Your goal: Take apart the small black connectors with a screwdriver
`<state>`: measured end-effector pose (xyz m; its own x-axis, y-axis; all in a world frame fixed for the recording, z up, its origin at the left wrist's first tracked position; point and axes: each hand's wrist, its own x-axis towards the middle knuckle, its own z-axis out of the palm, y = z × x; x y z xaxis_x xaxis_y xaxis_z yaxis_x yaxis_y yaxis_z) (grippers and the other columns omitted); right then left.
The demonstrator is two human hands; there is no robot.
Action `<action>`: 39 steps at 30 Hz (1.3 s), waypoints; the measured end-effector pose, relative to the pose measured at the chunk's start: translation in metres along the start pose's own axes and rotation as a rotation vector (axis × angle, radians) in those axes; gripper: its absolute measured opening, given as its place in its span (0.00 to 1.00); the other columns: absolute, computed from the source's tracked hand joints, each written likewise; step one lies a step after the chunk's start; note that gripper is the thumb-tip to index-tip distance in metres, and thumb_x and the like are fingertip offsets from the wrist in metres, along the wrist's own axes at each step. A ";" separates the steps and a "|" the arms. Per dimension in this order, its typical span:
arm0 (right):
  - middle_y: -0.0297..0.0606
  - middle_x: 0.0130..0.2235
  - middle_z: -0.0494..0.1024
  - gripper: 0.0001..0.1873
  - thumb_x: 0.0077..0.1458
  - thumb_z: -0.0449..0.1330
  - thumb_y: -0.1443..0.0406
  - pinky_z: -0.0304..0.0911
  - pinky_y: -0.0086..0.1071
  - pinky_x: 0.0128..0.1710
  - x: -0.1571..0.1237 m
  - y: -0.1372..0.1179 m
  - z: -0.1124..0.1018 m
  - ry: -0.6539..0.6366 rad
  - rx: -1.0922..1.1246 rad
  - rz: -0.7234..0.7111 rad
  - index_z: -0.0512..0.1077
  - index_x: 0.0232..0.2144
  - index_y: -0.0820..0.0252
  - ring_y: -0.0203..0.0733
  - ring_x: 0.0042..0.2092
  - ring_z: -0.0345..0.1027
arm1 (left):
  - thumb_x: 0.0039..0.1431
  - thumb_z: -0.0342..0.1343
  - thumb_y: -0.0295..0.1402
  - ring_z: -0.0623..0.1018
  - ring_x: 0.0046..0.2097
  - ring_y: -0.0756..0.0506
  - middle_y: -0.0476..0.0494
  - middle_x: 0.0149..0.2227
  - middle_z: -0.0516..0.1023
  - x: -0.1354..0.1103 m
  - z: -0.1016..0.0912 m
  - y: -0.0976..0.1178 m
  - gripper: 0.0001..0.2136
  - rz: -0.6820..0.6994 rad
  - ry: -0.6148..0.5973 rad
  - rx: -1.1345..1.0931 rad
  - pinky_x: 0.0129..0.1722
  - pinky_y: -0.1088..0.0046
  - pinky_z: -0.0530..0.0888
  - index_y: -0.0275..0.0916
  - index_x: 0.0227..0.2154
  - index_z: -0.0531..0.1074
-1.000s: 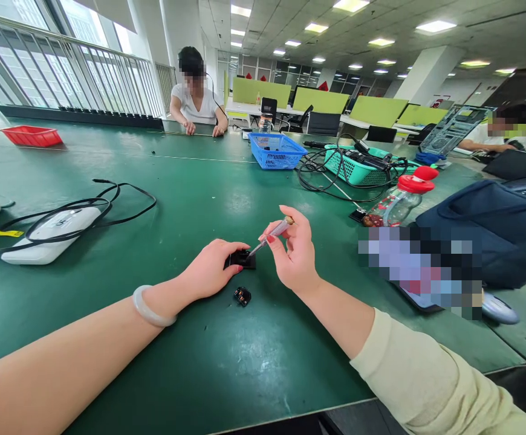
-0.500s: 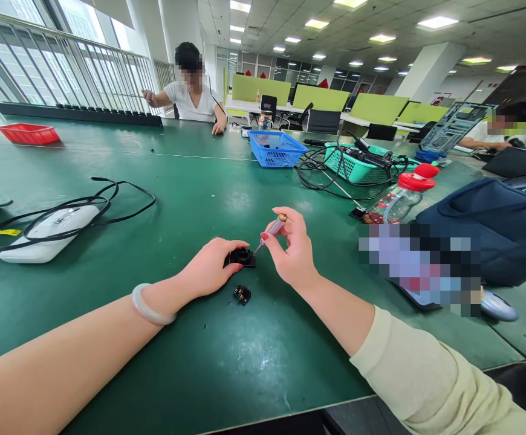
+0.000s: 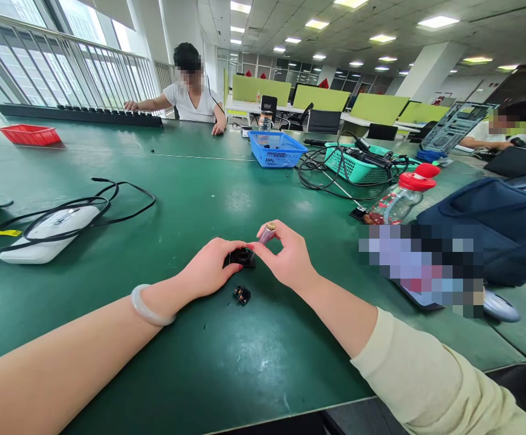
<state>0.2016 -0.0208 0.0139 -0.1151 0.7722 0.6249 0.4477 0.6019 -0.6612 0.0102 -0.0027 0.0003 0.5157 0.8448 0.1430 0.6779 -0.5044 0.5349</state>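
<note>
On the green table, my left hand grips a small black plastic part between thumb and fingers. My right hand is closed around a screwdriver with a clear, pinkish handle. The tool stands steeply tilted, its lower end at the right side of the black part; the tip is hidden by my thumb. A smaller black piece with brass-coloured contacts lies just in front of the part, touched by neither hand.
A white device wrapped in black cable lies left. Farther back are a red tray, a blue basket and a green basket with cables. A red-lidded bottle and dark blue bag stand right. Someone sits opposite.
My right hand has shifted left and the screwdriver is more upright, closer against the black part. My left hand stays put. The person opposite has lowered one hand to the dark strip.
</note>
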 end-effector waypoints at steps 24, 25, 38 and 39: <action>0.34 0.36 0.79 0.22 0.60 0.55 0.70 0.68 0.44 0.49 -0.005 0.002 0.001 -0.046 0.003 -0.020 0.58 0.54 0.51 0.41 0.40 0.74 | 0.60 0.50 0.32 0.72 0.53 0.41 0.44 0.52 0.76 -0.002 -0.002 0.005 0.18 0.024 -0.002 -0.033 0.58 0.55 0.70 0.43 0.53 0.69; 0.33 0.36 0.79 0.21 0.60 0.55 0.70 0.68 0.44 0.48 -0.006 0.002 0.001 -0.025 0.012 -0.050 0.58 0.54 0.51 0.41 0.39 0.74 | 0.61 0.49 0.32 0.72 0.54 0.41 0.44 0.53 0.75 -0.002 -0.002 0.005 0.18 0.044 0.009 -0.034 0.58 0.55 0.70 0.43 0.53 0.69; 0.33 0.35 0.76 0.16 0.61 0.56 0.66 0.71 0.43 0.44 -0.004 0.006 0.000 0.267 0.053 -0.146 0.58 0.50 0.52 0.40 0.35 0.75 | 0.64 0.38 0.34 0.73 0.51 0.35 0.37 0.52 0.70 -0.003 -0.005 0.002 0.21 -0.198 0.126 0.396 0.53 0.44 0.69 0.49 0.53 0.72; 0.33 0.35 0.76 0.16 0.61 0.56 0.66 0.71 0.43 0.44 -0.003 0.006 0.000 0.266 0.051 -0.130 0.58 0.50 0.52 0.40 0.36 0.75 | 0.64 0.39 0.35 0.72 0.53 0.34 0.37 0.53 0.70 -0.003 -0.004 0.001 0.21 -0.196 0.122 0.401 0.54 0.44 0.68 0.46 0.51 0.74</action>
<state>0.2046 -0.0194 0.0075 0.0710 0.6112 0.7883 0.3987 0.7070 -0.5841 0.0071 -0.0049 0.0041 0.3082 0.9338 0.1816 0.9181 -0.3419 0.2004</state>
